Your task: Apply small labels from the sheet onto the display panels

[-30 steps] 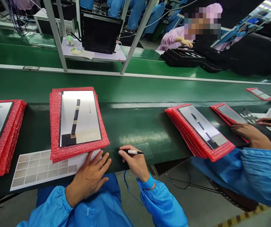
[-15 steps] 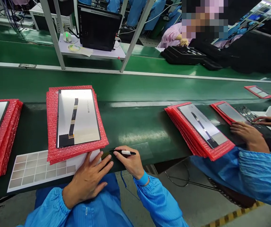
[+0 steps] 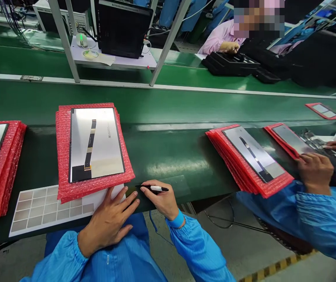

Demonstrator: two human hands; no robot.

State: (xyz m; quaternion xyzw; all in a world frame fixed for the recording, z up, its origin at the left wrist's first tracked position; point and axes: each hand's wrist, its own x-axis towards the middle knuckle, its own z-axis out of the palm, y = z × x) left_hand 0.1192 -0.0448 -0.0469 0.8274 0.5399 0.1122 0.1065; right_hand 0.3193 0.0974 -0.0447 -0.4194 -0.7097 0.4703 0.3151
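My left hand (image 3: 112, 217) lies with fingers spread at the near table edge, over the right end of a white sheet of pale square stickers (image 3: 43, 209). Between the fingers of my right hand (image 3: 163, 199) is a black-and-white pen (image 3: 156, 188), its dark tip pointing left toward my left fingertips. Just beyond my left hand, a display panel (image 3: 106, 145) with a dark flex cable (image 3: 90, 143) rests face down or up, I cannot tell which, on a stack of red bubble-wrap sleeves (image 3: 63, 156). That stack covers part of the sticker sheet.
Another panel on red sleeves (image 3: 9, 164) stands at the left edge. To the right is a further stack of red sleeves (image 3: 229, 164) with a panel on top. Beside it a co-worker's hand (image 3: 316, 170) touches a panel. Behind, a metal frame holds a black monitor (image 3: 125, 29).
My hands and the pen stay nearly where they were. The view has shifted slightly. At the right, the co-worker's nearer hand has curled at the panel edge and the farther hand has moved right.
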